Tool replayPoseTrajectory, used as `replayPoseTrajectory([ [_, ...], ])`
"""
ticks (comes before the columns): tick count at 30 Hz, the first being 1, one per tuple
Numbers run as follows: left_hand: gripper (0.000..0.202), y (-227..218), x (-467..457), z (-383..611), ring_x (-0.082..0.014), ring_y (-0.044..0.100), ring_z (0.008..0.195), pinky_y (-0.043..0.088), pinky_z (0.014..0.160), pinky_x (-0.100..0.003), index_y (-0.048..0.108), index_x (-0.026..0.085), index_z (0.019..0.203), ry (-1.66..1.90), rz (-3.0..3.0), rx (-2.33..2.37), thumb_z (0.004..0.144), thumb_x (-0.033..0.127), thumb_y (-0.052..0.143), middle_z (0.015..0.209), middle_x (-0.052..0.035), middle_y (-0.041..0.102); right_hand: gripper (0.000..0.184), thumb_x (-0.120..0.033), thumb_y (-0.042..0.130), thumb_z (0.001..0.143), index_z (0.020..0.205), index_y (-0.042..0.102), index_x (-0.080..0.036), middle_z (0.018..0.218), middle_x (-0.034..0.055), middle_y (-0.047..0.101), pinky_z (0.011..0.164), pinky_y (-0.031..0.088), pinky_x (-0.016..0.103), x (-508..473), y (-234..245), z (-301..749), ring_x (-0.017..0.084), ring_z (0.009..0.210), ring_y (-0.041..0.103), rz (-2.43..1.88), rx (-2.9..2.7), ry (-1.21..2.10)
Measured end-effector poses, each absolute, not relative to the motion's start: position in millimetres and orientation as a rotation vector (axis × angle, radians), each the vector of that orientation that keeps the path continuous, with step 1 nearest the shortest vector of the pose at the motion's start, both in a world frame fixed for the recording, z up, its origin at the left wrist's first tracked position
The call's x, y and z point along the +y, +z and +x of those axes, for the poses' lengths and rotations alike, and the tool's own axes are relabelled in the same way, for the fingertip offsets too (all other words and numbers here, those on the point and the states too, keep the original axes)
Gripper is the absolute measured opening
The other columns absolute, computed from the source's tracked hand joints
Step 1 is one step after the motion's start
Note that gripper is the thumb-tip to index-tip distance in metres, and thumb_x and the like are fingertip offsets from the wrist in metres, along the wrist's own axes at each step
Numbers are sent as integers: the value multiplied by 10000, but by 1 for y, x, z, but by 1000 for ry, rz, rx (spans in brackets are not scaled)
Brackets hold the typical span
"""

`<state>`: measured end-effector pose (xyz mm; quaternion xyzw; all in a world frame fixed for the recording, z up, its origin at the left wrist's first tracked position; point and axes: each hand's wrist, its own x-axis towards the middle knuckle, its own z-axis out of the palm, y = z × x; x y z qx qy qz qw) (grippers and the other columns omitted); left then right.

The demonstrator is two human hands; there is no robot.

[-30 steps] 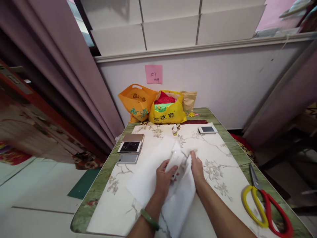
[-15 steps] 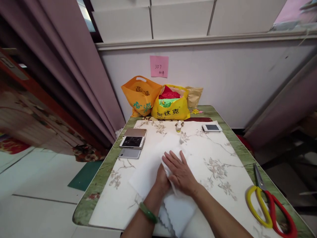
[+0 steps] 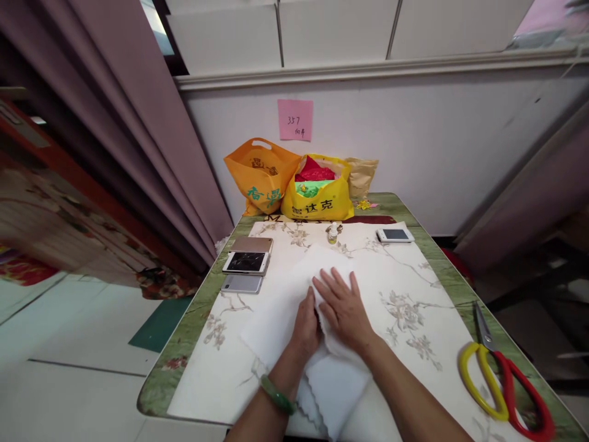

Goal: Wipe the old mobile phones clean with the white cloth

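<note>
A thin white cloth [image 3: 338,390] with a zigzag edge lies spread over the floral sheet at the near middle. My left hand [image 3: 305,325], with a green bangle on the wrist, is closed at the cloth's centre, thumb side up. A dark strip shows beside its fingers, but what it grips is mostly hidden by the cloth and my other hand. My right hand [image 3: 344,310] lies flat on the cloth just right of it, fingers stretched and slightly spread. To the left are several stacked phones, the top one a white phone [image 3: 246,263] with a cracked dark screen.
Scissors [image 3: 485,347] with yellow and red handles lie at right. A white phone [image 3: 395,235] and a small bottle [image 3: 332,233] are farther back. An orange bag [image 3: 262,178], a yellow bag [image 3: 317,205] and a brown paper bag [image 3: 362,176] stand by the wall.
My right hand has slid forward and right over the cloth, its fingers still flat. My left hand is turned more upright, and a dark strip shows beside its fingers.
</note>
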<state>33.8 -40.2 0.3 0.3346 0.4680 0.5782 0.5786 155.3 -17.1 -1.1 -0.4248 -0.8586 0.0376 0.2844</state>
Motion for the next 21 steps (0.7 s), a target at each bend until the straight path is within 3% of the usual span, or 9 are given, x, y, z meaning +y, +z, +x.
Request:
replayPoseTrajectory([
  [2,633,4,-42,33,-125,519,513,436,564,-269,652,121,1173,1239,806,1058,885,625,401,616,-15,622,469,-337,379,970,1438,402,-314,1526,37,348,1139,115,598,-12,-3,161,286,1430,233,-1285,-2107,124],
  [4,653,8,-45,33,-103,424,436,379,502,-254,639,112,1196,1166,880,1027,903,621,354,517,24,535,457,-368,372,968,1400,469,-256,1471,87,432,1109,258,544,-6,-7,170,282,1369,359,-1403,-1874,235],
  [8,592,12,-46,34,-113,493,549,425,581,-251,611,123,1240,1173,1006,1014,883,568,455,630,-6,611,449,-438,411,938,1250,619,-192,1205,101,662,972,450,408,1,-14,182,243,1103,604,-1459,-1493,546],
  [12,581,5,-48,34,-170,599,756,496,693,-282,576,158,1281,1214,1162,1145,758,392,677,889,-54,694,444,-478,465,905,1163,670,-180,1140,86,695,962,448,379,1,-11,185,236,1059,623,-1439,-1250,587],
  [16,468,-3,-51,39,-173,580,699,500,713,-332,603,196,1250,1280,1352,1522,792,294,604,861,-48,681,470,-448,423,936,1228,627,-142,1210,120,657,998,419,402,-6,-8,184,248,1141,582,-1431,-1106,386],
  [21,208,-6,-49,44,-244,605,862,477,827,-411,707,196,945,1445,1325,1564,783,237,583,895,-93,691,398,-323,398,963,1326,556,-283,1315,40,603,1115,309,426,-20,0,169,198,1273,501,-918,-2089,309],
])
